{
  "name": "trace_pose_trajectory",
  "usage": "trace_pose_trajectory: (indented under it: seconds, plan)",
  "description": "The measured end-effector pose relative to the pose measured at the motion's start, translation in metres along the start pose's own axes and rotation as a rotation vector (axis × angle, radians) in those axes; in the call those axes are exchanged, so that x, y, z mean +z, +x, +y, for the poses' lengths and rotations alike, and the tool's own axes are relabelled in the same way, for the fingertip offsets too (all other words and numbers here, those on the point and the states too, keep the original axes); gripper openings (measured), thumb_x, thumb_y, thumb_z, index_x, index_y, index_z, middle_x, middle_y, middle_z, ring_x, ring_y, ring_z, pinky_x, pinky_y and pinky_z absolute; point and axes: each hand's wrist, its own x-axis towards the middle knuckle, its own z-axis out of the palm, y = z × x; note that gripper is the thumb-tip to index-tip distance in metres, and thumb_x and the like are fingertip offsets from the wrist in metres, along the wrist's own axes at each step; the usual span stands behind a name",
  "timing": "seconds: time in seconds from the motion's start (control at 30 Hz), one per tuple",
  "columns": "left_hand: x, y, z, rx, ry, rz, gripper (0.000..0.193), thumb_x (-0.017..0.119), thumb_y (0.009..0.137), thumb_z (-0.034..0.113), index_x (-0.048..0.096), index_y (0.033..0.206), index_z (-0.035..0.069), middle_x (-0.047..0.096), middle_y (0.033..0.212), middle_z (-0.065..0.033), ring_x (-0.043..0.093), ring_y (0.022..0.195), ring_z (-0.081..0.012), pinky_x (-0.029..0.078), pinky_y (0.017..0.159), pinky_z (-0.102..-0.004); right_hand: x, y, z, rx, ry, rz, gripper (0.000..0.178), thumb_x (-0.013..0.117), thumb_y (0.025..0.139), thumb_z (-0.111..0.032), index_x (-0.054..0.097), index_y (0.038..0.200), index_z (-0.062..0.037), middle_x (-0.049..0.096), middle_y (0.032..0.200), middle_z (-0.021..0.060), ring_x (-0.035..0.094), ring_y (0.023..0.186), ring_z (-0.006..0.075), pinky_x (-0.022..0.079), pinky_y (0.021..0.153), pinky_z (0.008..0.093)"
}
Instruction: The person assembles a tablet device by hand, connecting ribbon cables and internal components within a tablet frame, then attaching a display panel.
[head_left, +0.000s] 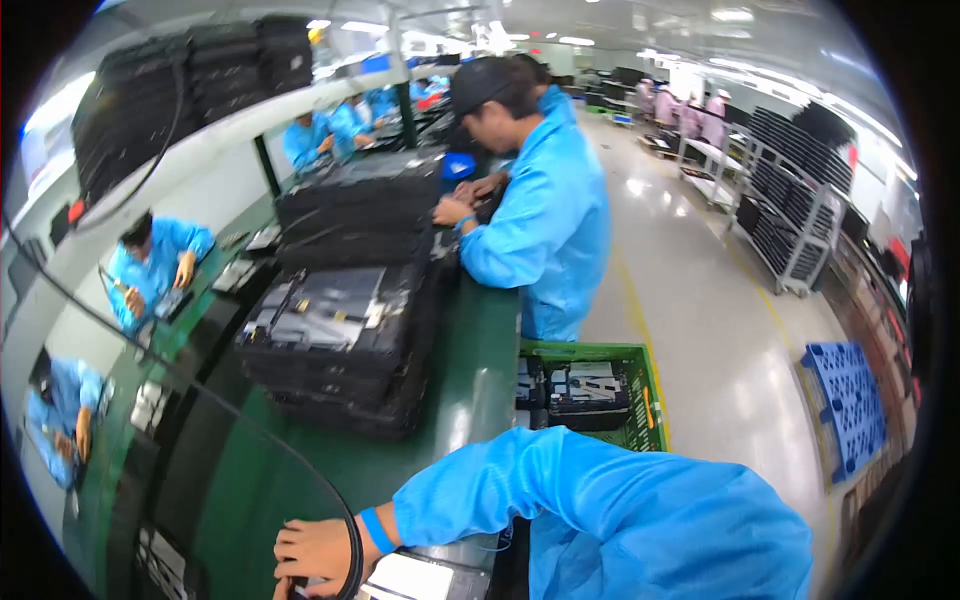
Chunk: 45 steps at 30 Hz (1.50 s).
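Note:
My right hand [312,553] reaches in from the lower right, in a blue sleeve with a blue wristband [378,530]. Its fingers are curled over something dark at the lower edge, mostly cut off by the frame, so I cannot make out what it is. A black cable [345,500] hangs across the view and passes in front of the hand. Just beside the wrist lies a flat device [420,578] with a bright silver-white panel, partly out of frame. My left hand is not in view.
On the green workbench [480,400] stands a tall stack of black trays [330,370] holding grey parts. A green crate [650,395] with similar parts stands beside it. A co-worker in blue [540,210] works beyond the stack. Shelves [240,110] hang overhead; a blue pallet [848,405] stands right.

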Motion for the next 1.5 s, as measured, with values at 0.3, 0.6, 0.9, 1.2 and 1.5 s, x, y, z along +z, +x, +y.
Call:
trace_pose_trajectory:
  seconds: [0.3,0.6,0.9,1.2,1.5]
  plan:
    - [-0.011,0.021,-0.002,-0.043,-0.161,-0.2,0.076,0.06,0.078,0.006,0.051,0.153,-0.003,0.059,0.142,-0.023,0.056,0.135,-0.038,0.039,0.123,-0.0465,-0.086,0.018,-0.022,0.131,-0.012,-0.14,0.019,0.082,0.088,-0.02,0.073,0.1,-0.008,0.055,0.095,0.0096,0.055,0.095,0.0311,0.048,0.083,0.0445]
    - [-0.031,0.027,0.006,-0.022,-0.156,-0.365,0.087,0.068,0.068,0.007,0.053,0.153,0.001,0.055,0.148,-0.0245,0.047,0.142,-0.0469,0.024,0.132,-0.058,-0.094,0.016,-0.017,0.176,0.187,-0.166,0.018,0.087,0.089,-0.02,0.073,0.092,-0.0097,0.052,0.083,0.0036,0.052,0.085,0.0257,0.042,0.076,0.0419]
    - [-0.038,0.033,0.0,0.023,-0.137,-0.457,0.089,0.073,0.068,0.008,0.052,0.154,0.003,0.053,0.152,-0.023,0.048,0.143,-0.0468,0.022,0.132,-0.0624,-0.084,0.013,-0.015,0.36,0.369,-0.118,0.011,0.082,0.085,-0.009,0.071,0.082,-0.0077,0.051,0.073,0.0045,0.048,0.075,0.025,0.041,0.071,0.0398]
    - [-0.035,0.034,0.003,0.07,-0.03,-0.531,0.094,0.075,0.07,0.011,0.05,0.16,0.006,0.048,0.156,-0.0241,0.045,0.144,-0.0487,0.021,0.132,-0.0645,-0.082,0.007,-0.013,0.36,0.299,-0.17,0.012,0.079,0.082,-0.011,0.068,0.08,-0.0079,0.064,0.08,0.005,0.057,0.082,0.028,0.047,0.076,0.0428]
    - [-0.044,0.026,0.01,0.055,-0.005,-0.556,0.102,0.069,0.068,0.014,0.045,0.167,0.007,0.044,0.158,-0.026,0.04,0.147,-0.0474,0.018,0.133,-0.0608,-0.096,0.023,-0.032,0.323,0.327,-0.27,0.016,0.078,0.074,-0.007,0.062,0.073,-0.0109,0.049,0.075,0.0006,0.047,0.081,0.0227,0.035,0.074,0.0397]
